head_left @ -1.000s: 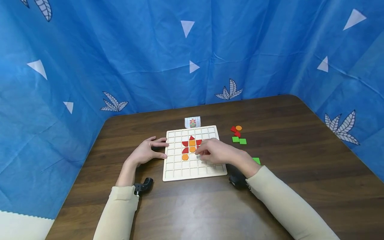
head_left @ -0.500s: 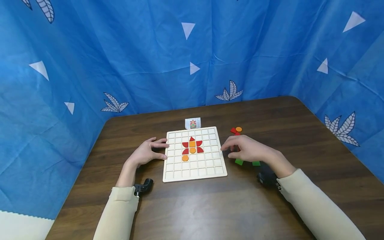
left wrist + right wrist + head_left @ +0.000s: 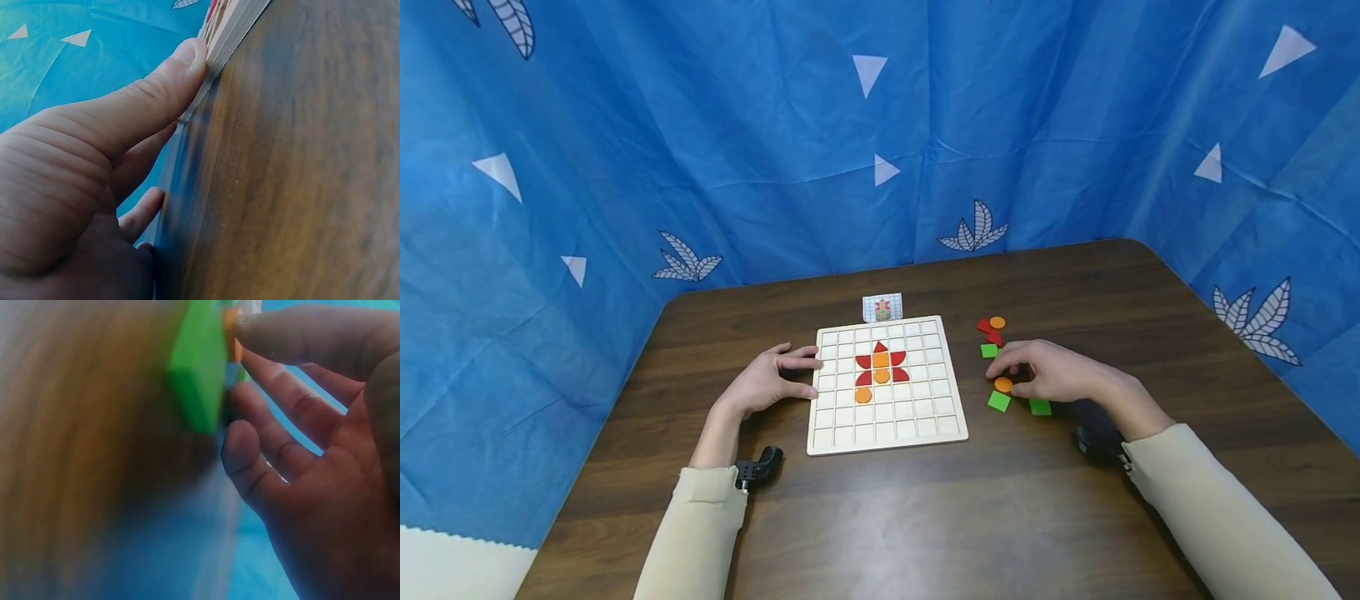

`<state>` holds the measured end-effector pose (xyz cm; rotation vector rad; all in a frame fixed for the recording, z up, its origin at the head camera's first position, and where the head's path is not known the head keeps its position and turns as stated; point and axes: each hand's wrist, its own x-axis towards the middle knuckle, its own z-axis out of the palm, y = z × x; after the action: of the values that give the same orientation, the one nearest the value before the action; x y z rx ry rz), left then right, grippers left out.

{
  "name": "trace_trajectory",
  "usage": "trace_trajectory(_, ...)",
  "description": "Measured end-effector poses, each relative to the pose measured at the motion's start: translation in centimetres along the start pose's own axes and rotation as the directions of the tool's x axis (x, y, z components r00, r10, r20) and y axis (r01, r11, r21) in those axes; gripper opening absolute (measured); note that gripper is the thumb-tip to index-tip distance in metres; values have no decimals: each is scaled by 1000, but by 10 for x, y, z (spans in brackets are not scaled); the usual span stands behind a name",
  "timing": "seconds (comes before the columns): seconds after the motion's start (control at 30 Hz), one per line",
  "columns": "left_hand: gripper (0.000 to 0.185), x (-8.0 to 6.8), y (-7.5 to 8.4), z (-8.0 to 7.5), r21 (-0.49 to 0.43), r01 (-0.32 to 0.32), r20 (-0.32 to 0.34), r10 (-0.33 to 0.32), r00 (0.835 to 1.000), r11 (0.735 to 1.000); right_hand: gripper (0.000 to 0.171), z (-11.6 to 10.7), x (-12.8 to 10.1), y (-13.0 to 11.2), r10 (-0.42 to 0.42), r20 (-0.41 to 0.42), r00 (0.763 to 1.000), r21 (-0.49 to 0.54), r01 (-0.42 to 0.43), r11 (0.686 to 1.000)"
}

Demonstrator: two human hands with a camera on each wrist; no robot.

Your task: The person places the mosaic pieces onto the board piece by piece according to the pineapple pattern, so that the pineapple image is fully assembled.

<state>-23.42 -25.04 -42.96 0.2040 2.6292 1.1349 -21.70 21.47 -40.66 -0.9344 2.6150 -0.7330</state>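
Backdrop: blue curtain [image 3: 760, 100], creased, printed with white triangles [image 3: 869, 73] and outlined leaf sprigs [image 3: 982, 220]. Tabletop [image 3: 1075, 275]: dark brown wood grain, rounded far corners, pale sheen toward the near side.

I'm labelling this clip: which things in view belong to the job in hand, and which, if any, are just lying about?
Seemingly the job's:
board
card beyond it
red pieces, on the board and loose
orange pieces, likewise
green pieces, loose near the right hand

Seemingly just surroundings:
table
curtain
wrist devices
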Motion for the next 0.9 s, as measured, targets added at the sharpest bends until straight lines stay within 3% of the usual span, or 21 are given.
trace_trajectory(0.33, 49, 0, 0, -1, 2, -6, 4, 6, 1000, 1000, 26, -2, -2, 6, 57, 21, 998, -2, -57, 998)
trace_trajectory(0.9, 47, 1, 0, 0, -6, 16, -3, -16, 1000, 1000, 21, 0, -2, -2, 49, -26, 998, -157, -52, 986)
